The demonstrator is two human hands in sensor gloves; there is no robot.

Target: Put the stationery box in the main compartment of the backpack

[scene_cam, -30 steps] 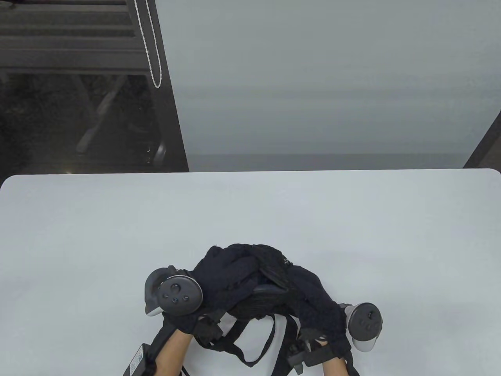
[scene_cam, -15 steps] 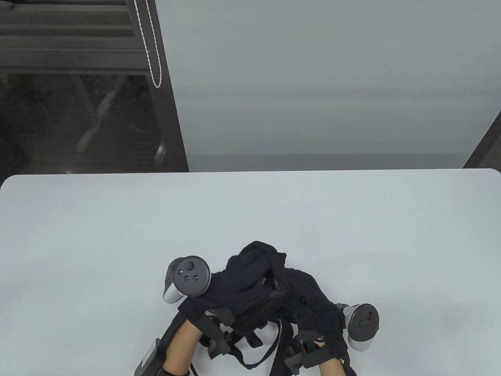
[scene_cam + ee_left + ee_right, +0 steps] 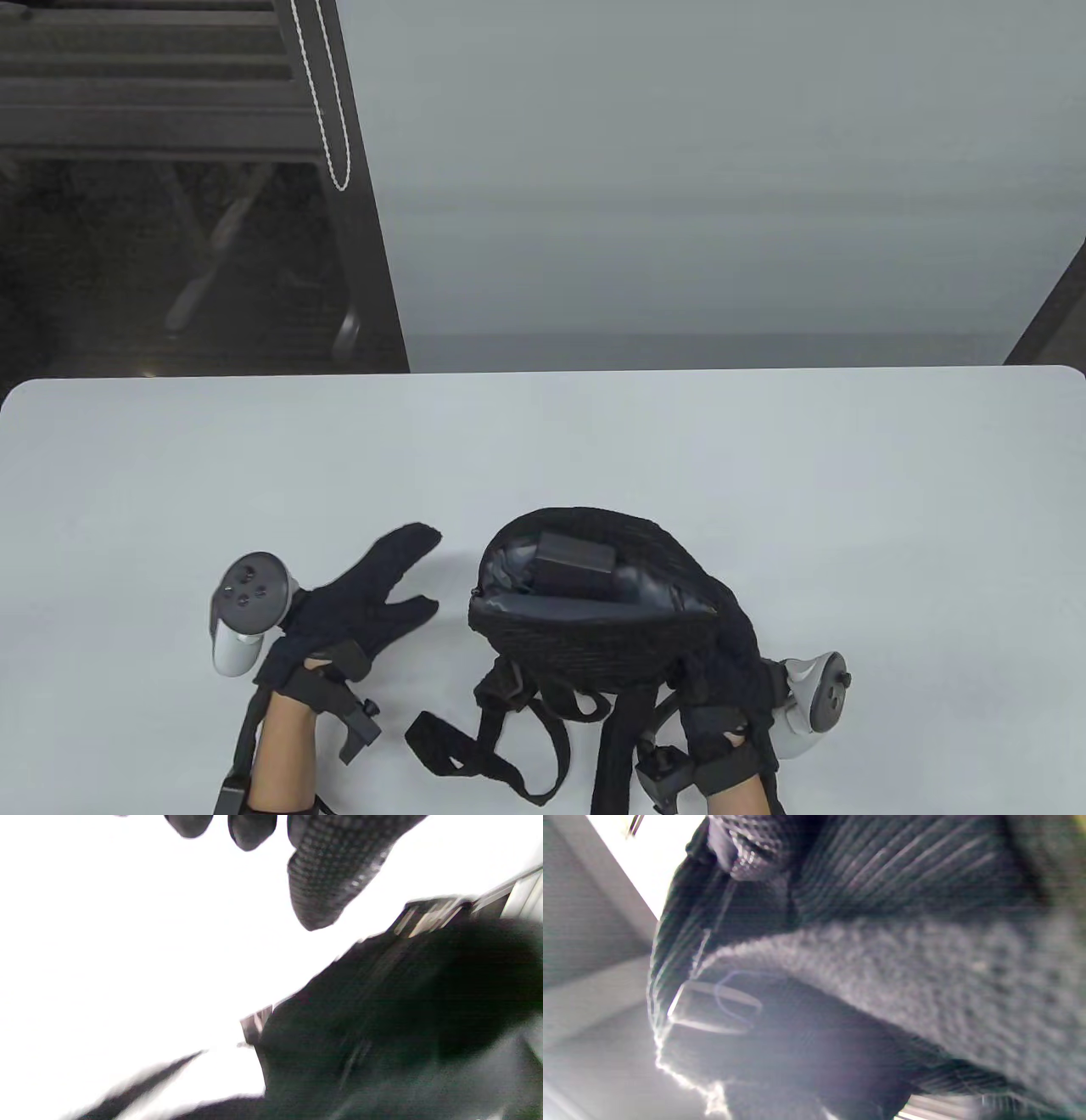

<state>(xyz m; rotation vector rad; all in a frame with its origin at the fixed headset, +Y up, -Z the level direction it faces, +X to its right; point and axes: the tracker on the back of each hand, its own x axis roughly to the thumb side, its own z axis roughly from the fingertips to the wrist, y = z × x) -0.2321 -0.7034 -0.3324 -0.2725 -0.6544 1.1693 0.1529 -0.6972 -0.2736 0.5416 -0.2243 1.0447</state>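
Observation:
The black backpack lies at the table's near middle with its main compartment open and grey lining showing. A dark stationery box lies inside the opening. My left hand is left of the bag, apart from it, with fingers spread and holding nothing. In the left wrist view the fingertips hang over bright table with the blurred bag at the lower right. My right hand grips the bag's right side. In the right wrist view, fingers press on the bag's fabric.
The white table runs wide behind and beside the bag. The backpack's straps trail toward the near edge between my wrists. A dark frame and a beaded cord stand beyond the far left edge.
My left hand came out of the backpack and moved left, opening flat. The bag's mouth now shows with the box inside. My right hand stays on the bag's right side.

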